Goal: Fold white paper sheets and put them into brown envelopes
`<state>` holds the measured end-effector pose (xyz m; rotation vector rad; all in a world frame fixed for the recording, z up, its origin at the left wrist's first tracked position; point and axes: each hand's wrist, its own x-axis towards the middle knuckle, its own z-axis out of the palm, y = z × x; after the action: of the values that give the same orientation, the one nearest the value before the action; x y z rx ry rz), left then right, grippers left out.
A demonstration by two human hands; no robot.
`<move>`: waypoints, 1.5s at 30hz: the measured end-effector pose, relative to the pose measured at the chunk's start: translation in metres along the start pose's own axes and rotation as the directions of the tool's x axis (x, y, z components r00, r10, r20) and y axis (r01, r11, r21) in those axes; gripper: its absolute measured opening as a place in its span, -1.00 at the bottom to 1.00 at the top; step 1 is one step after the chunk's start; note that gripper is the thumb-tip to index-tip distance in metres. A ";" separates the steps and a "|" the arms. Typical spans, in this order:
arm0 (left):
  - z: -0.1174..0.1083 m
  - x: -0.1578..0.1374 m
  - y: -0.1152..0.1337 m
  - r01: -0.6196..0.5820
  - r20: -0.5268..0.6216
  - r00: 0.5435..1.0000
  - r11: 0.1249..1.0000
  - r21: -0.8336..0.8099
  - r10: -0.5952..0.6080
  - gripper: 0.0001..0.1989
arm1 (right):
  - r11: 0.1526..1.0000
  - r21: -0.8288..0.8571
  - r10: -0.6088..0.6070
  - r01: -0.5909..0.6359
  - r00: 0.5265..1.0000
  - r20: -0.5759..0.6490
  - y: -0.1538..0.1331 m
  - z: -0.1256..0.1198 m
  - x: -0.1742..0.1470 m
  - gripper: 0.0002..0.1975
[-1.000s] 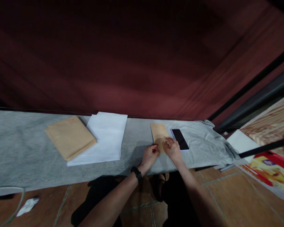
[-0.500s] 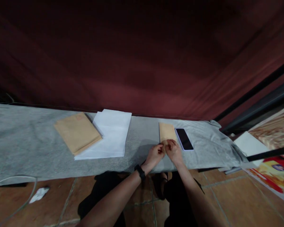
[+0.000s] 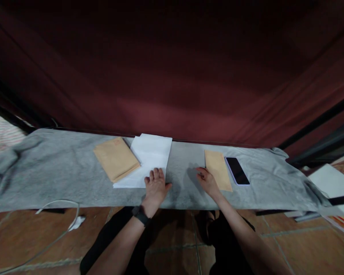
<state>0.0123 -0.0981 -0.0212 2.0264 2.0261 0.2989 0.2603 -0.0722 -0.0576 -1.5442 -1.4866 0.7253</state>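
My left hand (image 3: 155, 187), fingers spread, is over the near right corner of a stack of white paper sheets (image 3: 153, 151). Whether it presses on them I cannot tell. A pile of brown envelopes (image 3: 117, 158) overlaps the left part of the sheets. My right hand (image 3: 208, 181) is just left of a single brown envelope (image 3: 219, 170) lying flat. Its fingers are partly bent and apart, with nothing between them. To the right of that envelope lies a phone (image 3: 237, 170) with a dark screen and a pale purple edge.
A grey cloth (image 3: 71, 168) covers the long narrow table, with a dark red curtain (image 3: 172, 95) behind it. A white cable (image 3: 77, 214) loops at the front left. Black bars (image 3: 318, 120) and a white sheet (image 3: 332, 179) are at the right.
Both hands have let go of the single envelope. My left hand has moved left to the white sheets, my right hand slightly off the envelope. The view has shifted left.
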 end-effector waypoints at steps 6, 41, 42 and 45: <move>-0.008 -0.010 -0.005 -0.061 0.020 0.998 0.988 0.141 0.059 -0.58 | 0.990 0.030 0.130 -0.139 0.972 0.195 -0.032 0.065 0.020 -0.80; 0.039 0.008 -0.006 -0.330 -0.202 0.933 0.931 -0.157 0.297 -0.54 | 0.972 0.096 0.229 -0.217 0.961 -0.153 0.016 -0.007 0.026 -0.72; 0.042 0.007 -0.002 -0.342 -0.180 0.932 0.930 -0.136 0.316 -0.53 | 0.976 0.052 0.216 -0.211 0.964 -0.154 0.017 -0.009 0.026 -0.70; 0.052 0.002 0.010 -0.381 -0.116 0.921 0.923 -0.061 0.372 -0.49 | 0.980 -0.067 0.176 -0.188 0.973 -0.151 0.018 -0.014 0.026 -0.63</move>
<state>0.0389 -0.0976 -0.0668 2.3826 1.6280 0.5619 0.2842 -0.0476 -0.0628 -1.7735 -1.2928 0.6488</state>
